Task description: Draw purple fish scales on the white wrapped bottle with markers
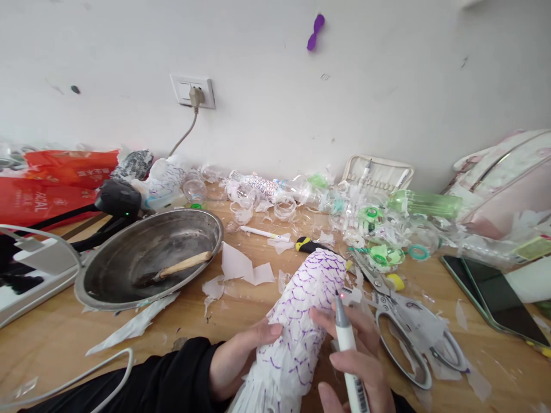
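Scale-patterned white form (pixel 299 324), just one, sits grasped in the left hand (pixel 241 351); the right hand (pixel 371 367) grasps one marker (pixel 348 344).

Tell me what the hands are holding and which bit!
The left hand holds the white papery shape with purple scales by its side, around the middle. The right hand holds the marker by its white barrel.
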Available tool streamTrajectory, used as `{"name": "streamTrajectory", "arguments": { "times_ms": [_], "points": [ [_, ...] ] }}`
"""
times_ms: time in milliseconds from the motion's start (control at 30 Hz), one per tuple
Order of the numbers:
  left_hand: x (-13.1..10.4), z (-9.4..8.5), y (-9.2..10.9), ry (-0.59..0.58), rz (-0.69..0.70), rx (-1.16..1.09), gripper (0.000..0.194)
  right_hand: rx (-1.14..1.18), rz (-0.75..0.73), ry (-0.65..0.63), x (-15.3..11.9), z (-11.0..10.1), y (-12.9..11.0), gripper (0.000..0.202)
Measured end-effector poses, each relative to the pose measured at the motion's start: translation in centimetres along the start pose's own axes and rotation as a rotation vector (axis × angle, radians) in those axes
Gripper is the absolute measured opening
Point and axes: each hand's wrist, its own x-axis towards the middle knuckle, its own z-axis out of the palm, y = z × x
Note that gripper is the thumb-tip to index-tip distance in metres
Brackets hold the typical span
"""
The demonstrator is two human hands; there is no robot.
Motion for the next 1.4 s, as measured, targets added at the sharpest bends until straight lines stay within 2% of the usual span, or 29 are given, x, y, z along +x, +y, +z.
{"name": "streamTrajectory", "arguments": {
  "times_ms": [100,300,433,633,767,933,1067,1167,1333,1400],
  "points": [
    [0.2,0.4,0.1,-0.024,0.053,0.015,0.068,-0.042,-0.058,0.005,0.2,-0.1,0.2,0.031],
    [0.1,0.4,0.1,-0.042,0.092,0.055,0.062,-0.106,-0.117,-0.08,0.6,-0.3,0.5,0.033],
    [0.0,0.4,0.1,-0.076,0.1,0.085,0.054,-0.133,-0.112,-0.052,0.9,-0.2,0.3,0.029],
    [0.4,0.3,0.0,-0.038,0.103,0.054,0.053,-0.241,-0.097,-0.03,1.4,0.1,-0.3,0.02],
    [0.6,-0.1,-0.1,-0.085,0.116,0.011,0.054,-0.254,-0.107,-0.016,1.4,0.0,-0.4,0.021],
    [0.5,-0.8,-0.4,-0.13,0.14,-0.021,0.046,-0.256,-0.111,-0.016,1.6,0.1,-0.6,0.021],
    [0.5,-1.4,-0.6,-0.154,0.068,-0.039,0.046,-0.266,-0.138,-0.043,1.9,0.0,-0.7,0.022],
    [0.6,-1.2,-0.3,-0.163,0.029,-0.069,0.049,-0.255,-0.148,-0.056,1.8,0.2,-0.7,0.024],
    [1.1,-0.1,0.3,-0.022,-0.028,-0.179,0.063,-0.174,-0.119,0.019,1.0,0.8,-0.3,0.022],
    [1.2,-0.1,0.3,-0.014,-0.05,-0.201,0.063,-0.162,-0.088,0.03,0.8,0.7,-0.3,0.023]
  ]
}}
